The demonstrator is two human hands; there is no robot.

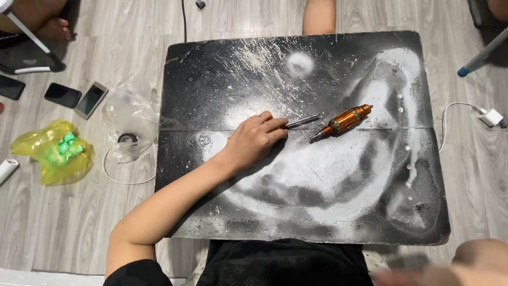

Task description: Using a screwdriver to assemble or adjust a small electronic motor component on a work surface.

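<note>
Copper-wound motor armature (pixel 343 122) lies just beside my left hand (pixel 254 140), which pinches a thin metal tool (pixel 302 122). It looks heavy, rigid; I'd grip its windings. Right hand (pixel 471 265) blurred, grip untellable.

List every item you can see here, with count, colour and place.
Board: one, black with white dusty smears, centre.
Motor armature: one, copper-orange with dark shaft ends, on the board right of the left hand.
Slim tool: one, grey metal, held at the left hand's fingers.
Phones: three, two dark, one pale-edged, floor at left.
Yellow plastic bag: one, green contents, floor at left.
Clear plastic bag: one, by the board's left edge.
White charger: one, with cable, floor at right.
Left hand: on the board, gripping the tool.
Right hand: blurred, bottom right corner.
</note>
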